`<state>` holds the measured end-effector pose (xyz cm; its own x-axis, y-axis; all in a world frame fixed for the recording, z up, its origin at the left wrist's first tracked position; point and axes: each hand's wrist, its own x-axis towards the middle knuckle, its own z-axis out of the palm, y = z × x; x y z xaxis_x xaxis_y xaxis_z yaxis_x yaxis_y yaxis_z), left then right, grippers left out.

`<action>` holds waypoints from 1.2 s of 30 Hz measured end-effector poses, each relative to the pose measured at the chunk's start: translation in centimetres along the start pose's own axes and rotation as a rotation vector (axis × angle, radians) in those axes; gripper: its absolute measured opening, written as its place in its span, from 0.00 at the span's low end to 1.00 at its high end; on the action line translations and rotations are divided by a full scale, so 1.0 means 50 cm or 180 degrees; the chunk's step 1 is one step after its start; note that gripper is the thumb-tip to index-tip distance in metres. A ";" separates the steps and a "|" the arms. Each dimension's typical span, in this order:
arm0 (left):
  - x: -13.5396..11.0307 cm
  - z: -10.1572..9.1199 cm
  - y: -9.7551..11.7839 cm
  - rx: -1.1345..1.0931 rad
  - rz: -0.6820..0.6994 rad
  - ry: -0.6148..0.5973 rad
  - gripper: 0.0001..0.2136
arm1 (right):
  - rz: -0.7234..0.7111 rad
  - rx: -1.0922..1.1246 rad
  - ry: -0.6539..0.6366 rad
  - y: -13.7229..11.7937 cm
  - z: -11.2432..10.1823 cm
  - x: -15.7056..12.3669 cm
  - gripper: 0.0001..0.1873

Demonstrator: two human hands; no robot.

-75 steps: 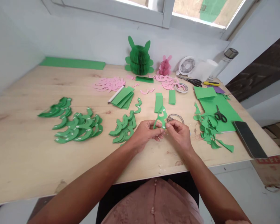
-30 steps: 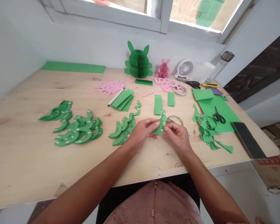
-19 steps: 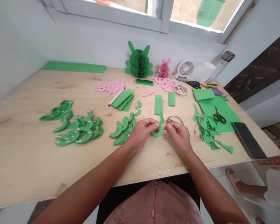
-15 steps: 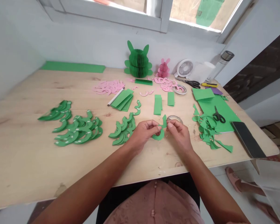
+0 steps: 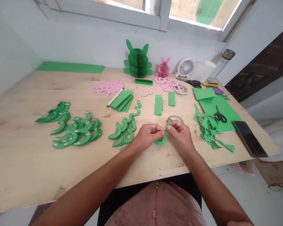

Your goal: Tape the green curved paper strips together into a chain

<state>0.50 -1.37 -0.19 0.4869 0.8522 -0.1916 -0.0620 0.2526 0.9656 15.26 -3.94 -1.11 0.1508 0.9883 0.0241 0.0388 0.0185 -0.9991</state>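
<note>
My left hand (image 5: 147, 137) and my right hand (image 5: 181, 136) meet over the near middle of the wooden table (image 5: 25, 163). Both pinch a curved green paper cutout (image 5: 161, 141) between their fingertips; its upper part is hidden by my fingers. A roll of clear tape (image 5: 175, 119) lies just beyond my right hand. A fan of similar green cutouts (image 5: 123, 131) lies just left of my left hand.
More green cutouts (image 5: 70, 128) lie at the left, pink cutouts (image 5: 107, 87) and green strips (image 5: 158, 104) further back. Green scraps (image 5: 209, 130), a green sheet with scissors (image 5: 219, 115) and a phone (image 5: 250, 138) are at the right. Paper rabbits (image 5: 137, 59), a small fan (image 5: 185, 67) and a bottle stand at the back.
The green cutout has been turned and lowered towards the table, with both hands closing in on it. Another person's foot and clothing showed at the right and have mostly gone.
</note>
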 end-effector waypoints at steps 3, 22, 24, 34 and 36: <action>-0.001 0.002 0.000 -0.0004 -0.0036 -0.0057 0.06 | -0.0065 -0.0039 0.0139 -0.002 -0.001 0.001 0.09; -0.006 0.009 0.003 -0.0343 -0.0252 -0.0002 0.08 | -0.0128 -0.0116 0.0066 0.010 -0.004 0.001 0.07; -0.006 0.010 0.004 -0.0334 -0.0267 0.0012 0.09 | -0.0138 -0.0085 0.0063 0.012 -0.004 0.002 0.07; -0.003 0.008 0.000 -0.0409 -0.0278 0.0172 0.10 | -0.0454 -0.0263 -0.0111 0.004 -0.002 -0.001 0.06; -0.002 0.007 -0.003 -0.0386 -0.0280 0.0178 0.09 | -0.0438 -0.0271 -0.0111 0.002 -0.001 -0.001 0.06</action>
<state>0.75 -1.66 -0.23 0.4461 0.8477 -0.2872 -0.1277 0.3779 0.9170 15.31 -4.01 -1.24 0.1040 0.9820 0.1577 0.1406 0.1424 -0.9798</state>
